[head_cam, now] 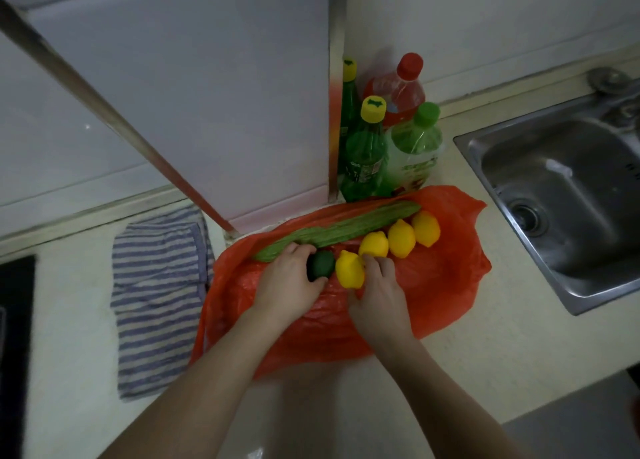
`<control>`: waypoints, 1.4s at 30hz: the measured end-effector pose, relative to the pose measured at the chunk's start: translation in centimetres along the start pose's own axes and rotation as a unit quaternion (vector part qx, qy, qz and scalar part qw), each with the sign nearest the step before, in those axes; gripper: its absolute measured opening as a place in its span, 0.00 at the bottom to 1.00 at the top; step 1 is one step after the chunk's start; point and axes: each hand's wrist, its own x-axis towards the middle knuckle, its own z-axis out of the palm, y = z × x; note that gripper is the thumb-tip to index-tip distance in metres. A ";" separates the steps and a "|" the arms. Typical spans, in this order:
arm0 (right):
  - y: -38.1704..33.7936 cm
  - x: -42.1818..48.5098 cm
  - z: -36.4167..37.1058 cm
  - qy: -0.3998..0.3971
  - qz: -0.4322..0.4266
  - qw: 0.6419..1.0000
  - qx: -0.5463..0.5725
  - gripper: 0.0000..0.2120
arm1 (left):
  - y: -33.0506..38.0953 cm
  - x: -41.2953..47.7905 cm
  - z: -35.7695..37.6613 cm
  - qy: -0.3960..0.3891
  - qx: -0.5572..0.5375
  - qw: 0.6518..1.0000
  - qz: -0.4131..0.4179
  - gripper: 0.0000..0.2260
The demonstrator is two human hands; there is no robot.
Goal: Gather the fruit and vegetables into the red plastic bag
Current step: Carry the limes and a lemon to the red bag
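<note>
Left hand (289,278) grips lime (321,264); right hand (379,294) grips lemon (349,269).

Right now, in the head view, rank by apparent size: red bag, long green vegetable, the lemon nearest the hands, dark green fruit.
1. red bag
2. long green vegetable
3. lemon
4. dark green fruit; the left hand covers part, so this rank is unsure.

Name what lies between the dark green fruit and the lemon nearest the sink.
Head view: three more lemons in a row on the red plastic bag, between the dark green fruit and the sink-side lemon.
</note>
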 end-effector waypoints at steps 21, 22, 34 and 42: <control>-3.8 -6.4 -4.8 0.052 -0.020 0.997 -0.055 0.20 | -0.7 -7.9 -5.8 0.057 0.008 0.996 0.067 0.25; -4.2 -7.1 -5.1 0.055 -0.020 0.996 -0.063 0.18 | -0.8 -8.6 -6.2 0.058 0.008 0.996 0.073 0.25; -6.3 -11.4 -6.2 0.070 -0.012 0.994 -0.085 0.16 | -1.5 -13.2 -8.5 0.049 0.012 0.994 0.098 0.25; -3.9 -7.6 -5.4 0.054 -0.019 0.995 -0.083 0.15 | -0.3 -9.7 -6.6 0.035 0.019 0.996 0.080 0.25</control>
